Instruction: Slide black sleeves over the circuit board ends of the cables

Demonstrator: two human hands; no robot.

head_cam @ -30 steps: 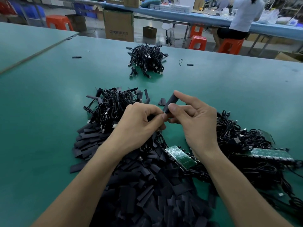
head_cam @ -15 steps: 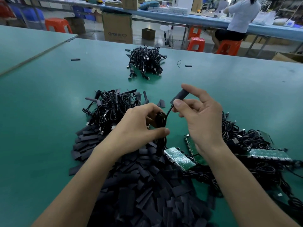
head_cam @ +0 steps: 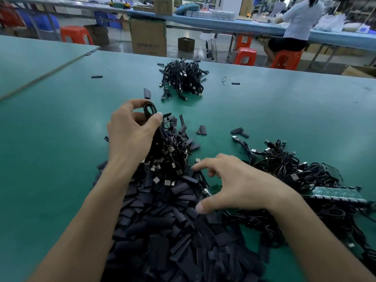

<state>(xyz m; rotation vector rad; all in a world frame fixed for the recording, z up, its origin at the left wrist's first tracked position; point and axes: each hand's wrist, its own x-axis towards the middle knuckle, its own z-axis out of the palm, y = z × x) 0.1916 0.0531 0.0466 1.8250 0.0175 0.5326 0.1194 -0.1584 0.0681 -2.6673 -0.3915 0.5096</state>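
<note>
A coiled black cable (head_cam: 150, 109) is pinched between the thumb and fingertips of the left hand (head_cam: 132, 135), which is raised above a heap of cables with metal plugs (head_cam: 171, 157). Just above the loop a black sleeve (head_cam: 147, 93) is seen standing upright; whether it sits on the end of that cable cannot be told. The right hand (head_cam: 238, 186) is held with its fingers spread and loosely curved, nothing being gripped, over the edge of a large pile of flat black sleeves (head_cam: 162, 231) that lies nearest the person. Under that hand a piece of green circuit board (head_cam: 213, 189) is partly hidden. To the right a tangle of black cables (head_cam: 284, 165) is spread out, with a long green circuit board strip (head_cam: 335, 195) lying in it. A separate bundle of cables (head_cam: 183, 78) is placed well apart at the far side of the green table (head_cam: 61, 139), and single stray sleeves (head_cam: 96, 76) are scattered near it. Beyond the table a cardboard box (head_cam: 149, 37) and orange stools (head_cam: 245, 55) are seen on the floor, and a person in a white top (head_cam: 301, 19) is seated at a blue bench.
</note>
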